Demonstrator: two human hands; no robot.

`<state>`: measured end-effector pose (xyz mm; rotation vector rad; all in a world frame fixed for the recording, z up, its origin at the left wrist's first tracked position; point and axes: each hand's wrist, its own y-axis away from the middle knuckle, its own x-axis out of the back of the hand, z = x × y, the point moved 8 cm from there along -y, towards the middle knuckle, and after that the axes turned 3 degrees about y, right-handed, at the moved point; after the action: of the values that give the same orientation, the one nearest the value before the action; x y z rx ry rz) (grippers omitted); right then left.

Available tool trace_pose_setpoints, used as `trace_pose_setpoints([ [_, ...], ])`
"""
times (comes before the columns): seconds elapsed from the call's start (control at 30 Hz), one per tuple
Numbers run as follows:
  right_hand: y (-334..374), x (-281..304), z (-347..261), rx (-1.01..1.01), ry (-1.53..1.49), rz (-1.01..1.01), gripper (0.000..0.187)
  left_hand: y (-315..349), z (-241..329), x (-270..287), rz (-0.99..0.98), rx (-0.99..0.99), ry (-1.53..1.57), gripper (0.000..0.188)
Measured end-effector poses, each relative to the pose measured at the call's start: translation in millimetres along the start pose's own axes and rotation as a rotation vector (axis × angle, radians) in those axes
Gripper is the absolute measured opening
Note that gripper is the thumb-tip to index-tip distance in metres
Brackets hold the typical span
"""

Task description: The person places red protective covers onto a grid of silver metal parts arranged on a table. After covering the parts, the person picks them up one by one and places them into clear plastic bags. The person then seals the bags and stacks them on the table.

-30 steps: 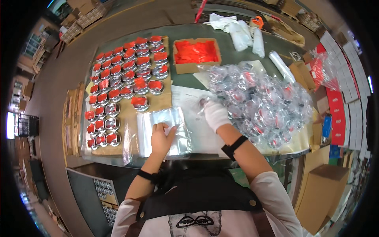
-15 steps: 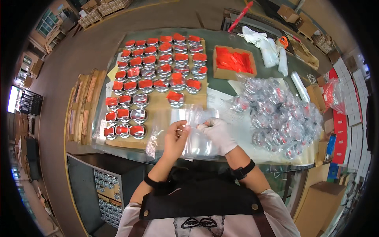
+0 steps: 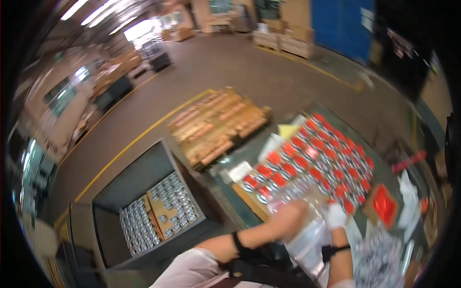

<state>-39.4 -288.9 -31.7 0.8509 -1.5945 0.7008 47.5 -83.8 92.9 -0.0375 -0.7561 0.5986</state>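
My left hand [image 3: 289, 218], bare and smeared by motion, is over the near edge of the table, against clear plastic bags [image 3: 307, 242]. Its fingers cannot be made out. Close to its right, my right hand [image 3: 335, 217] wears a white glove. It is at the other side of the bags, its fingertips blurred beside the chrome parts. Rows of round chrome parts topped with red pieces [image 3: 288, 169] stand on a cardboard sheet beyond both hands. Whether either hand grips a bag is not visible.
A dark grey bin [image 3: 165, 149] at left holds more chrome parts [image 3: 139, 228] on cardboard. Behind it lies a wooden pallet [image 3: 216, 127]. At right are an open box of red pieces [image 3: 384, 205] and a heap of bagged parts [image 3: 379, 259].
My view has swung left, bringing the bin and pallet into the middle. The table now appears at right. Both hands stay by the plastic bags, now blurred.
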Motion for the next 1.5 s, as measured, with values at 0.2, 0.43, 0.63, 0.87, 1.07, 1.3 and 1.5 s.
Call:
trace_pose_setpoints([
  [0.2, 85, 60, -3, -0.193, -1.313, 0.089, 0.046, 29, -35, -162, -0.402, 0.138, 0.191, 0.02],
  [0.43, 186, -49, -18, 0.268, -0.102, 0.228, 0.044, 45, -63, -190, -0.042, 0.163, 0.23, 0.028],
  [0.63, 215, -22, 36, 0.038, -0.553, 0.004, 0.039, 57, 108, -204, -0.383, -0.19, 0.233, 0.017],
  [0.87, 257, 111, 75, -0.121, -0.916, 0.222, 0.034, 34, 99, -238, -0.37, 0.363, 0.836, 0.022],
  [1.07, 315, 71, 145, -0.845, -0.302, -0.05, 0.023, 59, 124, -295, -0.653, 0.532, 1.022, 0.026],
  [1.3, 316, 47, 129, -0.411, -0.576, 0.179, 0.015, 110, 112, -317, -0.749, -0.287, -0.296, 0.026],
  [1.5, 289, 32, 116, -0.102, 0.565, 0.073, 0.01, 88, 113, -262, -0.463, -0.191, 0.068, 0.019],
])
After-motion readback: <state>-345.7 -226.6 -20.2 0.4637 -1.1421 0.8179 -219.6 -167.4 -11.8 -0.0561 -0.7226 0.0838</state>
